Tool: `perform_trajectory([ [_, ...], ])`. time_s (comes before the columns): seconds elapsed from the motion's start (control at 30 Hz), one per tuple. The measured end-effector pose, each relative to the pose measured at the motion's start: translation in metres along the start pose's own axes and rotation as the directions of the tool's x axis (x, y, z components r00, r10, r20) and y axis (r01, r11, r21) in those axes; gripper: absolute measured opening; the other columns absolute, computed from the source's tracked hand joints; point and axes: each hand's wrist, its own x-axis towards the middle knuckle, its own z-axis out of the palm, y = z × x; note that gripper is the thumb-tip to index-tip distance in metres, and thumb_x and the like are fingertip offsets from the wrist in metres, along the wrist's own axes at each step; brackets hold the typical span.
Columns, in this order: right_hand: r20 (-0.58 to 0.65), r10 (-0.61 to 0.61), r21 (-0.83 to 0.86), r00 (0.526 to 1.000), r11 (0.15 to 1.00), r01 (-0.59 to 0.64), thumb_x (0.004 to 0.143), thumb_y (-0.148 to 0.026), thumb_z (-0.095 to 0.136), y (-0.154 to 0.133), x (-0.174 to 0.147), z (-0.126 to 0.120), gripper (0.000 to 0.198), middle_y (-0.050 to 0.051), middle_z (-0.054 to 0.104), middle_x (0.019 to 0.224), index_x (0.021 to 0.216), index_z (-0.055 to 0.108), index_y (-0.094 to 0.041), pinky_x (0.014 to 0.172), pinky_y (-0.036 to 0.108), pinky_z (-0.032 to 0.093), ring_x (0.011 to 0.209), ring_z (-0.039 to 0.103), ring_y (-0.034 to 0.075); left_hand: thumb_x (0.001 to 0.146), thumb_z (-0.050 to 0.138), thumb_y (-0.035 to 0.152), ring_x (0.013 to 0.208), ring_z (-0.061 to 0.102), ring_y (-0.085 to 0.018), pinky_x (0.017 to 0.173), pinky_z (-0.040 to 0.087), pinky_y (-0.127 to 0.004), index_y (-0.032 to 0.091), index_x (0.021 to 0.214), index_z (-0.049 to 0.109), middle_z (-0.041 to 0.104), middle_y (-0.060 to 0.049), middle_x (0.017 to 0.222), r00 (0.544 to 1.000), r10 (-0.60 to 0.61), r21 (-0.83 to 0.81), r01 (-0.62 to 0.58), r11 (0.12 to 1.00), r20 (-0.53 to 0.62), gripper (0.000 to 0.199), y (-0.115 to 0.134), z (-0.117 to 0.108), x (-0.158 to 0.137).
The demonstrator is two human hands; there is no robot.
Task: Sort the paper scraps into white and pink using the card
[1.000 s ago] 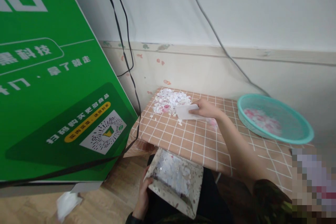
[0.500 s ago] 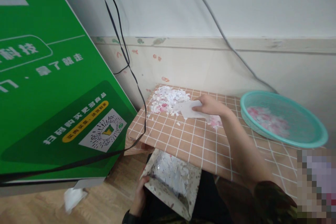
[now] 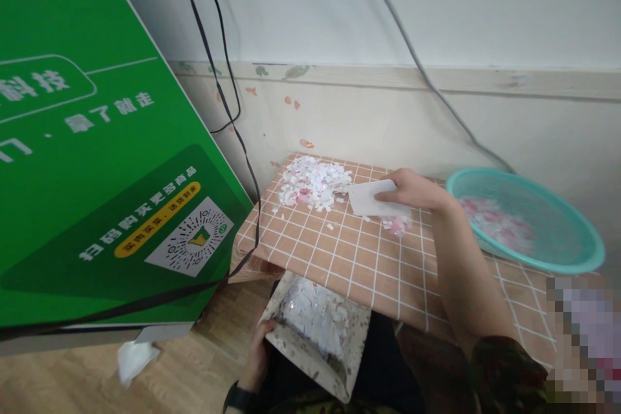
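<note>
My right hand (image 3: 410, 189) is closed on a white card (image 3: 369, 199), held over the table between two heaps of scraps. Left of the card lies a large pile of white and pink paper scraps (image 3: 315, 181). A smaller pinkish heap (image 3: 398, 224) shows just below the card, partly covered by it. Down by my lap, my left hand (image 3: 262, 346) grips the left edge of a stained, speckled beige tray (image 3: 356, 352), which is tilted under the table's front edge. White scraps (image 3: 315, 310) lie inside the tray.
The table has a brown checked cloth (image 3: 301, 239). A turquoise plastic basket (image 3: 577, 233) with pinkish scraps stands at its right. A green printed panel (image 3: 97, 174) and a dangling black strap (image 3: 247, 168) are on the left. White plastic (image 3: 136, 359) lies on the floor.
My right hand and the card have moved right, away from the large pile toward the smaller heap. My left hand and the tray stay nearly where they were.
</note>
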Motion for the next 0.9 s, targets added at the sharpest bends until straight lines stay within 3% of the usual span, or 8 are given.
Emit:
perform_trajectory([
  [0.17,0.02,0.016,0.013,1.0,1.0,-0.016,0.078,-0.036,0.059,0.004,0.003,0.003,0.025,0.006,0.066,0.066,0.07,0.066,-0.014,0.053,0.028,0.038,0.058,0.056,0.016,0.057,0.073,0.041,0.094,0.068,-0.038,0.089,0.049,-0.049,0.019,0.085,0.074,0.077,-0.007,0.083,1.0,-0.012,0.025,0.012,1.0,-0.011,0.036,-0.001,-0.001,0.001],
  [0.3,0.035,0.08,-0.044,0.996,0.996,-0.079,0.073,-0.036,0.062,0.016,-0.008,-0.01,0.023,0.007,0.066,0.065,0.067,0.066,-0.014,0.053,0.028,0.039,0.058,0.058,0.017,0.058,0.073,0.041,0.097,0.067,-0.039,0.092,0.048,-0.05,0.019,0.083,0.074,0.076,-0.006,0.078,1.0,-0.013,0.01,0.013,1.0,-0.004,0.033,-0.003,-0.002,0.0],
  [0.5,-0.071,0.075,0.08,0.995,0.994,-0.07,0.079,-0.044,0.06,0.014,-0.007,-0.008,0.033,0.008,0.072,0.075,0.083,0.072,-0.013,0.058,0.028,0.044,0.067,0.063,0.02,0.058,0.074,0.041,0.096,0.068,-0.04,0.091,0.049,-0.051,0.019,0.087,0.075,0.077,-0.007,0.081,0.999,-0.032,-0.019,0.033,0.999,0.014,0.037,-0.001,0.001,-0.001],
  [0.73,-0.004,0.092,0.036,0.996,0.995,-0.091,0.075,-0.042,0.063,0.017,-0.004,-0.005,0.03,0.008,0.07,0.071,0.075,0.07,-0.013,0.055,0.029,0.044,0.065,0.063,0.021,0.06,0.072,0.035,0.095,0.068,-0.036,0.087,0.05,-0.047,0.019,0.089,0.074,0.077,-0.006,0.087,1.0,-0.019,-0.056,0.019,0.998,0.002,0.034,-0.005,-0.004,0.001],
  [0.9,0.006,0.042,0.215,0.999,0.976,-0.042,0.078,-0.046,0.064,0.0,-0.01,-0.005,0.035,0.007,0.072,0.076,0.086,0.073,-0.014,0.056,0.029,0.046,0.065,0.063,0.019,0.062,0.072,0.038,0.091,0.068,-0.035,0.086,0.05,-0.046,0.018,0.083,0.073,0.076,-0.006,0.083,0.999,-0.041,-0.038,0.042,0.998,0.028,0.029,-0.003,-0.003,0.0],
])
